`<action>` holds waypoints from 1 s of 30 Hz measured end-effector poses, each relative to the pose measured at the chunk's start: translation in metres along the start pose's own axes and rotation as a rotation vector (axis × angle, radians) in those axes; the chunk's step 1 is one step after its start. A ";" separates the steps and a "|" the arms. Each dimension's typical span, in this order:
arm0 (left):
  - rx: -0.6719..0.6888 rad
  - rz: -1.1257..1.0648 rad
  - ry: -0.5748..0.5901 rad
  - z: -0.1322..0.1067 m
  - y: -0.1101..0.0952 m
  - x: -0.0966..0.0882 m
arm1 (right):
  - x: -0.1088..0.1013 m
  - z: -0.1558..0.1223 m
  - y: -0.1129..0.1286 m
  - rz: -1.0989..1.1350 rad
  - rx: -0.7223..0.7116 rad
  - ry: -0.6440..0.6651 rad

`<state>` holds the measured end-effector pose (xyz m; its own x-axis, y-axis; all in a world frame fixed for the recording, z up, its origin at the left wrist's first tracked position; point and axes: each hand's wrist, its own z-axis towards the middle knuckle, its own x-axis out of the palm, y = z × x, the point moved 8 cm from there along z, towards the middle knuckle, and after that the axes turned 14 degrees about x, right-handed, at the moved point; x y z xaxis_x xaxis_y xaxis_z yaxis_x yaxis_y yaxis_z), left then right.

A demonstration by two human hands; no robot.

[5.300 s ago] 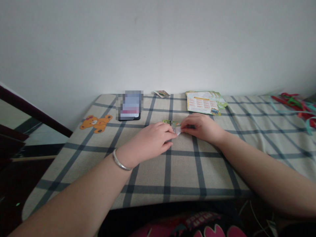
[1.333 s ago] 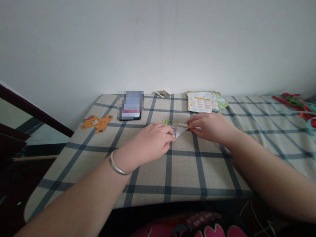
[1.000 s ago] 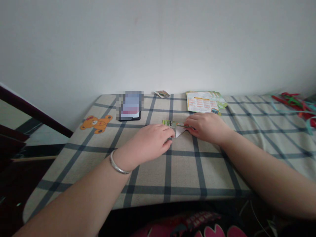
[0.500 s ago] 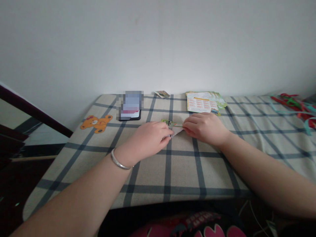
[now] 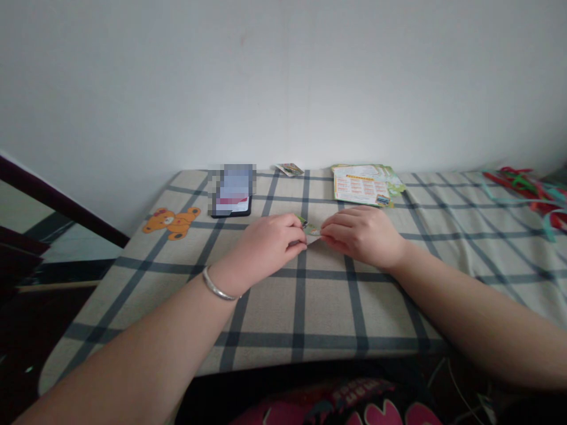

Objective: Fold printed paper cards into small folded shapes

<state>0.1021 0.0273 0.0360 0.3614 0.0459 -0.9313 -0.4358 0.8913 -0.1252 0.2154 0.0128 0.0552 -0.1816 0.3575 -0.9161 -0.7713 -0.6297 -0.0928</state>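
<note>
Between my two hands, just above the checked cloth, is a small folded piece of printed paper (image 5: 313, 231) with green and white on it. My left hand (image 5: 277, 239), with a silver bangle at the wrist, pinches its left end between thumb and fingers. The right end is gripped by my right hand (image 5: 361, 235), whose fingers are bent together. Much of the paper is hidden behind my fingers. Behind my right hand lies a stack of printed paper sheets (image 5: 361, 184) with green edges.
A phone (image 5: 233, 195), partly blurred out, and a small folded paper piece (image 5: 289, 169) lie near the wall. An orange bear cutout (image 5: 172, 222) is at the left on the tablecloth (image 5: 274, 313). Red, green and pale blue ribbons (image 5: 531, 192) are heaped at the far right.
My right hand has shifted slightly left and nearer to my left hand. Less of the paper shows between them, and its visible part looks narrower.
</note>
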 end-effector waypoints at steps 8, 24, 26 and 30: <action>0.008 0.037 -0.038 0.003 -0.006 -0.003 | 0.001 0.001 0.006 0.086 0.006 -0.034; -0.051 -0.250 -0.331 0.001 0.010 -0.019 | 0.014 0.005 -0.021 0.327 0.145 0.009; -0.079 -0.266 -0.352 0.001 0.012 -0.021 | 0.013 0.005 -0.024 0.357 0.148 -0.019; -0.128 -0.269 -0.363 0.000 0.015 -0.022 | 0.008 0.005 -0.027 0.448 0.148 -0.085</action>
<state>0.0877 0.0395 0.0547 0.7308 -0.0042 -0.6825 -0.3765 0.8316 -0.4083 0.2316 0.0366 0.0525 -0.5604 0.1328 -0.8175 -0.6831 -0.6323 0.3656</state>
